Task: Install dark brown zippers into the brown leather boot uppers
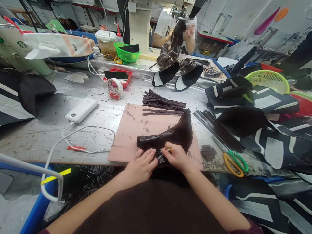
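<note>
So I had this dark brown leather boot upper [181, 131] lying on a pink board [122, 138], right at the near edge of the surface [103, 112]. My left hand [142, 164] was on its lower edge, fingers bent and close together; can't tell if they actually gripped it. My right hand [177, 157] had its thumb and fingers pinching something slim with a yellowish bit [170, 149], too small to make out. Dark strips [162, 100] were bunched just beyond the upper, scissors [235, 162] sat off to the right, a white power bank [81, 110] to the left.
</note>
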{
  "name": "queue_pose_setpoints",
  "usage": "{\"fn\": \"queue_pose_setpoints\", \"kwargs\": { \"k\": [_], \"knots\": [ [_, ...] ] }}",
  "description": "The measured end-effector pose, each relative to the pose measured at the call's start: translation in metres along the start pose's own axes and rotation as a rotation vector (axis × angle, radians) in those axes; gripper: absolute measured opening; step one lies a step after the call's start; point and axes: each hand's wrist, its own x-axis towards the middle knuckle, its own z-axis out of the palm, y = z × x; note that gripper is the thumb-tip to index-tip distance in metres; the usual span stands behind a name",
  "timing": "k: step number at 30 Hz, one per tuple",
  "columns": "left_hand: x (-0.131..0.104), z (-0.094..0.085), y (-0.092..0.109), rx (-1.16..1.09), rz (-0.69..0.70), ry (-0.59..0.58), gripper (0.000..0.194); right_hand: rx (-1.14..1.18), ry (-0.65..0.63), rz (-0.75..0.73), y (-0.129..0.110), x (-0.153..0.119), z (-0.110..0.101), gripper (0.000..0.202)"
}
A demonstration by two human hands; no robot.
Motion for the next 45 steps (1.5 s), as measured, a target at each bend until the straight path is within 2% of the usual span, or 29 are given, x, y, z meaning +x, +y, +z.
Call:
{"fn": "queue_pose_setpoints", "kwargs": {
  "k": [8,14,23,35,45],
  "knots": [
    [-0.0003,-0.0007,0.0004,-0.010,-0.006,-0.018,0.024,0.020,-0.007,0.032,-0.0015,0.0002,-0.0013,0.022],
    [-0.0011,-0.0008,0.0000,-0.011,-0.002,-0.004,0.023,0.139,-0.024,0.035,0.0011,-0.0004,0.0001,0.019],
    [-0.0020,0.0000,-0.0006,-0.010,0.007,0.033,0.022,0.055,0.007,-0.059,0.0002,-0.0003,0.0048,0.019],
    [-0.0029,0.0017,-0.0004,-0.020,0.003,0.012,0.023,0.073,0.026,-0.033,-0.0002,-0.0006,0.0048,0.018],
    [-0.0032,0.0021,-0.0008,-0.022,0.008,0.012,0.023,0.090,-0.024,-0.006,0.0025,-0.0001,0.0040,0.019]
  ]
}}
